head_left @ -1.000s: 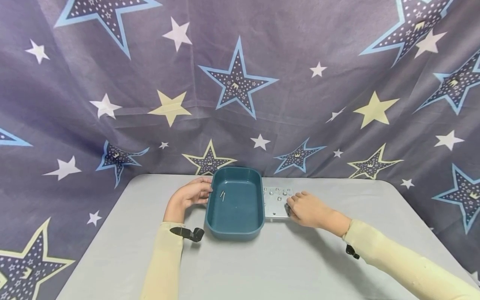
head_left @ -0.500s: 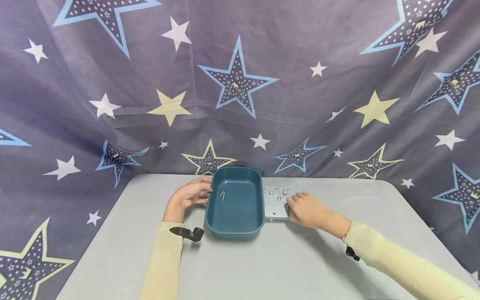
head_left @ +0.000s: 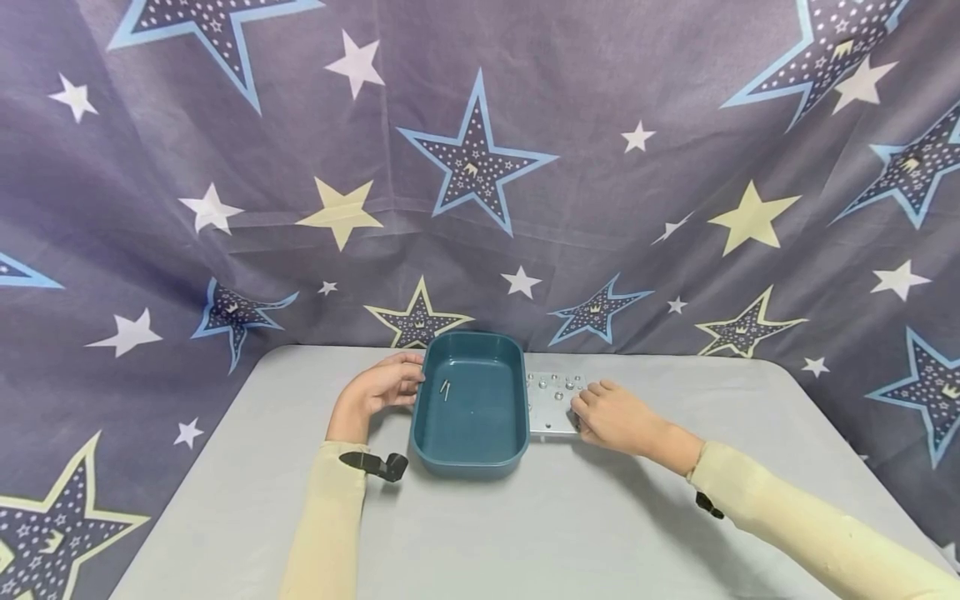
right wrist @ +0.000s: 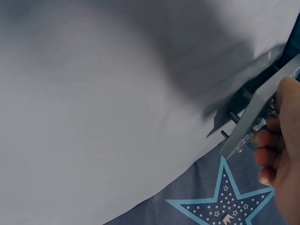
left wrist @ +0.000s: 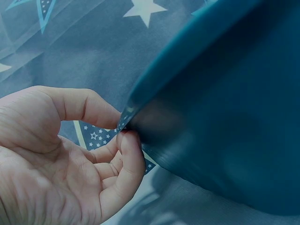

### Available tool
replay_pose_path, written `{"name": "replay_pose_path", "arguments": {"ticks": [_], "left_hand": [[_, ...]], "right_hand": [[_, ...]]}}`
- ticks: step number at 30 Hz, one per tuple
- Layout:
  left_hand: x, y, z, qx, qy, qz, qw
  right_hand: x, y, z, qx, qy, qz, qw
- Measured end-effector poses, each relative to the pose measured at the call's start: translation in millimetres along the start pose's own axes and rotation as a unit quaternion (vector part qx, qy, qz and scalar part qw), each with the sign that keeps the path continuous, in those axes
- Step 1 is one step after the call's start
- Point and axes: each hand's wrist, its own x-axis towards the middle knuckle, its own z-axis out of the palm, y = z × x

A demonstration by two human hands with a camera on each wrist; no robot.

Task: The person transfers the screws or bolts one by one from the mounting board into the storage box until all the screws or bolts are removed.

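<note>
A teal rectangular tray stands at the table's middle, with two small slim metal pins lying inside. My left hand is at its left side; in the left wrist view, thumb and index finger pinch the tray's edge. Right of the tray, a flat silver metal plate carries several bolts. My right hand grips the plate's right end with curled fingers, which hide that end. From the right wrist camera, the plate looks raised off the table, bolt ends sticking out underneath.
The table has a pale grey cover. Behind it hangs a dark curtain printed with stars, close to the tray's far side. Black camera straps sit on both sleeves.
The fingers of my right hand have shifted slightly on the plate's end and cover more of a dark spot there. The left hand and tray stay put.
</note>
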Motion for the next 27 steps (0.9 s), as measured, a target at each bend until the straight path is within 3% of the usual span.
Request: {"name": "replay_pose_path", "arguments": {"ticks": [17, 27], "left_hand": [[1.5, -0.1, -0.7, 0.001, 0.003, -0.003, 1.0000], [0.1, 0.2, 0.3, 0.003, 0.005, -0.001, 1.0000]], "right_hand": [[-4.1, 7.3, 5.0, -0.048, 0.022, -0.052, 0.9973], [-5.4, 7.1, 6.5, -0.054, 0.020, -0.051, 0.9970]]}}
